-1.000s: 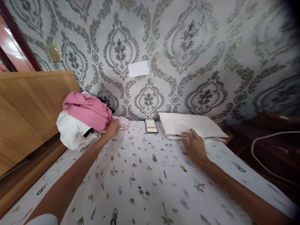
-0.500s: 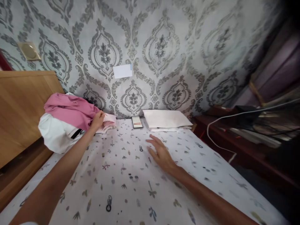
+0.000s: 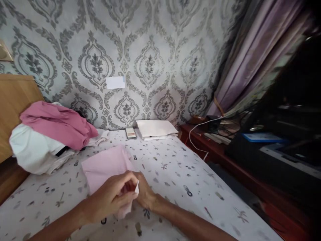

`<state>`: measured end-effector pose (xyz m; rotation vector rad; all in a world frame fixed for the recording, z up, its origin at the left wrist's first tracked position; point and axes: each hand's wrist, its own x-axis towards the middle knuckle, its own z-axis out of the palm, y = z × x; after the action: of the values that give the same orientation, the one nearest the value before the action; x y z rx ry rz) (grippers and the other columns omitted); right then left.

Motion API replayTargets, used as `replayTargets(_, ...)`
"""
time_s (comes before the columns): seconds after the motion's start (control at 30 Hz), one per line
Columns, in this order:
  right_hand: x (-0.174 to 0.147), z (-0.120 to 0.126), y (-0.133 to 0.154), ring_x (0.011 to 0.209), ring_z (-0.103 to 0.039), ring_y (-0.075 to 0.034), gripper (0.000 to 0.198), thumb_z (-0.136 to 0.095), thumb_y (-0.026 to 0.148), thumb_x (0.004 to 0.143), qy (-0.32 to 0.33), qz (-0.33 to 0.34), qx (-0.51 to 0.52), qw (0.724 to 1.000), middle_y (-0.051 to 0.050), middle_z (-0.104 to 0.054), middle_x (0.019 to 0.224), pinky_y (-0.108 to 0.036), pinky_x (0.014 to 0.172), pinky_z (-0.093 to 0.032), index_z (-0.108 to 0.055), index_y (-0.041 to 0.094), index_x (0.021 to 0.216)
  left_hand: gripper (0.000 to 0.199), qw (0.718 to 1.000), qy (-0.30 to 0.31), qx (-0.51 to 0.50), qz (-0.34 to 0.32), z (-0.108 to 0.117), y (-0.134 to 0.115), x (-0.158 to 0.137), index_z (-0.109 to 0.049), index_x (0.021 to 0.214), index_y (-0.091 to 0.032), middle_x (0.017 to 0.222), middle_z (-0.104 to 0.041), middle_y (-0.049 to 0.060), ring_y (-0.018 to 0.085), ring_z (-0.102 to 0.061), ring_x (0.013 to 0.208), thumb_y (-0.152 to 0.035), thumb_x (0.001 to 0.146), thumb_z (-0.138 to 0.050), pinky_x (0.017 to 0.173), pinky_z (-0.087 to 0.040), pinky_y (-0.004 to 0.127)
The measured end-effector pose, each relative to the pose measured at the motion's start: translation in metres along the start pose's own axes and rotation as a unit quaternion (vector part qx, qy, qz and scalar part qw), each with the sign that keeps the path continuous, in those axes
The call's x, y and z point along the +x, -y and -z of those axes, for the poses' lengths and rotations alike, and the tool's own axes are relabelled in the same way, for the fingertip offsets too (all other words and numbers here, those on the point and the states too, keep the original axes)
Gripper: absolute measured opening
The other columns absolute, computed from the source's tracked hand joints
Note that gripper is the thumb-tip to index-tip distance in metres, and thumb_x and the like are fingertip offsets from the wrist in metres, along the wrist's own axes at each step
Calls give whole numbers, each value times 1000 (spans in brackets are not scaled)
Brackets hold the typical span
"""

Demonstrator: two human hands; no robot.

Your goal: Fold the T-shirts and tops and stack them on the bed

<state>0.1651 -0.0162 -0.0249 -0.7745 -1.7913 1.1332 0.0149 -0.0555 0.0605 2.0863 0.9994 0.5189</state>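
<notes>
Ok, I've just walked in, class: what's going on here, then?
A person is handling a pale pink cloth with both hands over a patterned sheet. The left hand grips it near one edge; the right hand is close against the left and partly hidden, so its grip can't be told. Part of the cloth lies flat beyond the hands. Further back, a heap of pink and white clothing sits on the left, and folded white fabric lies by the wall.
</notes>
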Motion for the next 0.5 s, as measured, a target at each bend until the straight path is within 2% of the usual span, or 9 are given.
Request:
replayTargets(0.03,-6,3,3,62,-47,-12,16,-57,26,76,-11,-7,12,1000,4,-52,64,-25,56,-38,-48,20,64,21,1000,2,-9,-3,1,9,-5,-56,104,-24,100,-64,2,19,-60,92,-42,94,-52,81,-48,27)
replayTargets(0.1,-15,10,8,62,-44,-11,13,-57,27,74,-45,-21,39,998,5,-49,65,-24,55,-36,-49,20,67,39,1000,-6,20,-14,5,35,-15,-53,125,-28,122,-62,5,25,-57,113,-46,91,-58,93,-49,32)
replayTargets(0.2,-25,19,14,63,-47,-11,7,-59,24,71,-89,-21,59,994,5,-51,66,-23,57,-38,-54,19,71,58,988,-30,148,-5,13,89,-31,-49,138,-31,140,-55,8,32,-52,126,-50,86,-64,101,-47,40)
replayTargets(0.27,-31,23,17,68,-55,-13,8,-59,21,70,-82,-11,44,996,2,-60,72,-24,62,-43,-61,19,77,58,970,-104,218,24,21,128,-40,-51,141,-30,145,-53,8,33,-47,134,-51,88,-61,107,-44,44)
replayTargets(0.37,-40,26,21,80,-65,-18,26,-59,17,70,-25,-2,-21,999,-2,-71,89,-27,72,-49,-70,19,94,47,954,-136,267,28,36,177,-50,-56,138,-29,145,-55,9,30,-49,134,-48,95,-48,110,-41,46)
replayTargets(0.43,-45,23,26,87,-68,-20,37,-61,16,70,10,14,-70,997,-4,-74,97,-28,77,-51,-71,19,106,43,954,-142,263,23,43,193,-53,-62,130,-29,143,-57,8,30,-51,132,-48,94,-48,111,-40,46)
replayTargets(0.5,-49,19,34,95,-69,-22,43,-64,17,72,47,51,-112,991,-7,-75,107,-31,83,-52,-70,20,114,39,960,-153,234,25,47,192,-53,-68,119,-29,139,-61,8,30,-55,128,-50,92,-50,109,-42,44)
